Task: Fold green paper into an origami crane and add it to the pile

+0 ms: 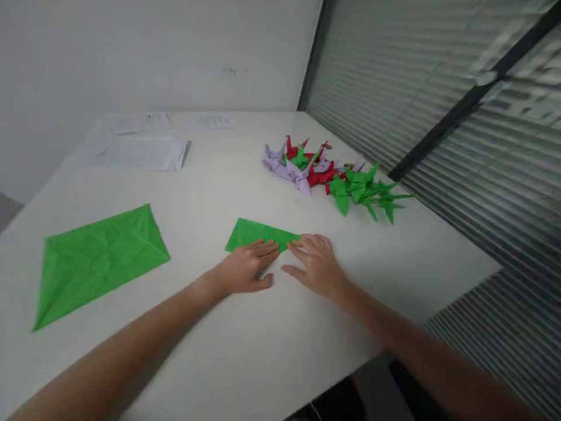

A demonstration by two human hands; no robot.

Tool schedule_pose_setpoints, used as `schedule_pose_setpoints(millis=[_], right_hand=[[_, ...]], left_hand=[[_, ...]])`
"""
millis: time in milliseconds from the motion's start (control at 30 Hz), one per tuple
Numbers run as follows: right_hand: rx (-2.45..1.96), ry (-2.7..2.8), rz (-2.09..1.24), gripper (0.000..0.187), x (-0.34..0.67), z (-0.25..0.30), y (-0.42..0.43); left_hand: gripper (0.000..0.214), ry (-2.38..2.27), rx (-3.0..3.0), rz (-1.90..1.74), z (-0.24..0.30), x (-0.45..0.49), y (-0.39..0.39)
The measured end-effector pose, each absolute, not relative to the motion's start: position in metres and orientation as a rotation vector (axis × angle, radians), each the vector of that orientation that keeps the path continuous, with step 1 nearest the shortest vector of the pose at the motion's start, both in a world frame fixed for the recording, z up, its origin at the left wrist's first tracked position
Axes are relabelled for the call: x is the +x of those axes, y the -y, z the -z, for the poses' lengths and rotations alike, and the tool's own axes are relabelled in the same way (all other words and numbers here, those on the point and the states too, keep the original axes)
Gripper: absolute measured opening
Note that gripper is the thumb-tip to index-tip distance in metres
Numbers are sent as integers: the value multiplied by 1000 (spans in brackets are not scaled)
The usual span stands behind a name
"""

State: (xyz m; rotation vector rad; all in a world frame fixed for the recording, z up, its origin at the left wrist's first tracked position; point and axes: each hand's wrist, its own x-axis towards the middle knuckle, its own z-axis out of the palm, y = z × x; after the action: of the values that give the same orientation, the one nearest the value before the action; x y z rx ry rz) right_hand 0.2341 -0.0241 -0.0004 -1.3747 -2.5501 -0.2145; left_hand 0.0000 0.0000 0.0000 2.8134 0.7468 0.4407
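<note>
A small folded green paper [254,233] lies flat on the white table [280,327]. My left hand [248,268] rests on its near edge with fingers stretched out flat, pressing the paper. My right hand [316,264] lies beside it with fingers spread, its fingertips touching the paper's right end. Neither hand grips anything. The near part of the folded paper is hidden under both hands.
A large creased green paper square [99,257] lies at the left. A heap of folded red, lilac and green paper cranes [333,172] sits at the back right near the window blinds [438,105]. White printed sheets [135,152] lie at the far left.
</note>
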Motion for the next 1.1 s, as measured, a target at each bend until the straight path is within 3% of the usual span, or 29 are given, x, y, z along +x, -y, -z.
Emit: schedule_pose_setpoints(millis=[400, 667, 1100], right_hand=[[-1478, 2247, 329, 33, 270, -10, 11], [-1079, 2571, 23, 52, 226, -7, 27], [-1144, 2417, 50, 26, 248, 5, 0]], left_hand=[[48, -743, 2779, -467, 2, 0, -1], [53, -742, 2789, -505, 0, 1, -1], [48, -731, 2838, -426, 0, -2, -2]])
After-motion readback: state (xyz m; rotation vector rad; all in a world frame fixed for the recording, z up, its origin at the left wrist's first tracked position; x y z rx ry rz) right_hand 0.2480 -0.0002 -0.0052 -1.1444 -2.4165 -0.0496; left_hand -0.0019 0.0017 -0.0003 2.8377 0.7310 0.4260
